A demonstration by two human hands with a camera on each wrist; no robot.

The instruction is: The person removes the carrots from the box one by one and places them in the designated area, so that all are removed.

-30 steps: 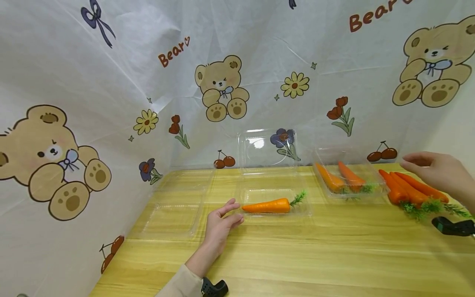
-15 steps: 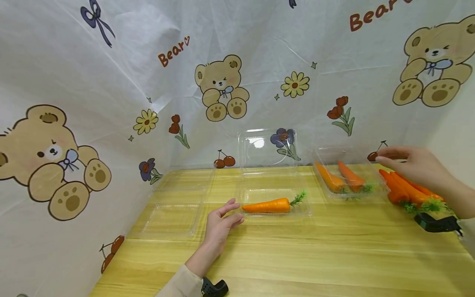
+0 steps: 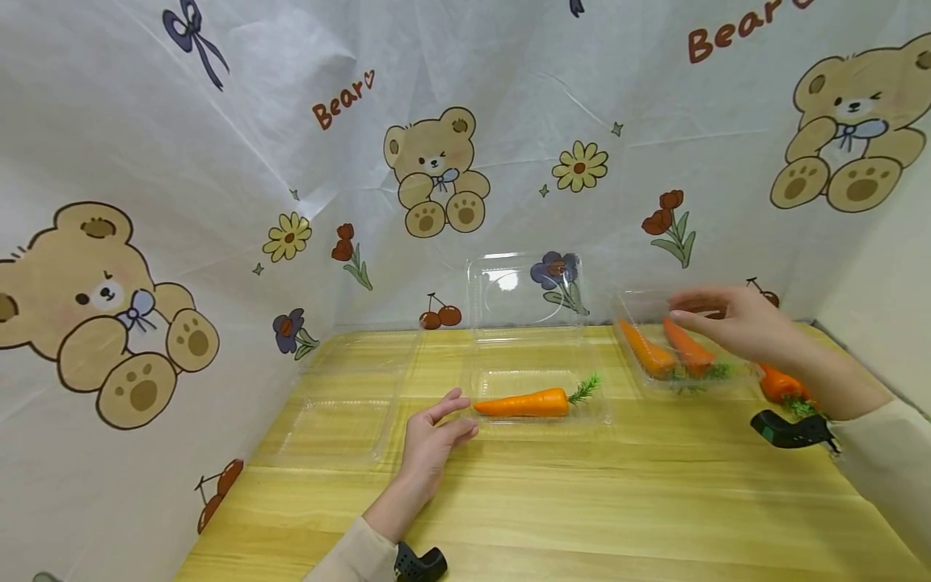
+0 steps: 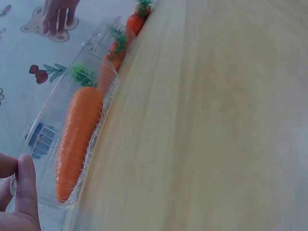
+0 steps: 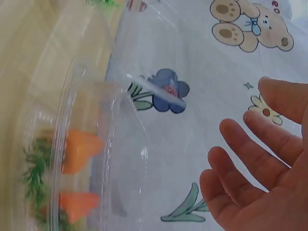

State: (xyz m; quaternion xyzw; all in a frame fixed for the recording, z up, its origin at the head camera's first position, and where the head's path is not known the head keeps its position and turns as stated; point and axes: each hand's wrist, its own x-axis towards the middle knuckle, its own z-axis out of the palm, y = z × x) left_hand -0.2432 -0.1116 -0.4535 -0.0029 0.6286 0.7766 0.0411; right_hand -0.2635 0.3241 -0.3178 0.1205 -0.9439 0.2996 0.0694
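Observation:
In the head view, my left hand (image 3: 429, 443) stays at the left end of an open clear plastic clamshell container (image 3: 582, 364), its fingertips at the rim. Thumb and fingers are apart; whether they pinch the rim I cannot tell. One orange carrot (image 3: 527, 403) with green leaves lies in that container. My right hand (image 3: 742, 322), fingers loosely extended and holding nothing, hovers over a lidded clear container (image 3: 633, 376) with two carrots (image 3: 686, 347) inside. The right wrist view shows the right hand (image 5: 260, 159) apart from the plastic.
More carrots (image 3: 780, 385) lie at the far right, mostly hidden behind the right arm. An open clear container (image 3: 338, 428) stands on the left of the wooden table (image 3: 553, 501). A bear-print sheet (image 3: 509, 97) rises directly behind the containers.
My right hand has moved left from above the loose carrots to over the lidded container. The left hand and the carrot beside it have stayed put.

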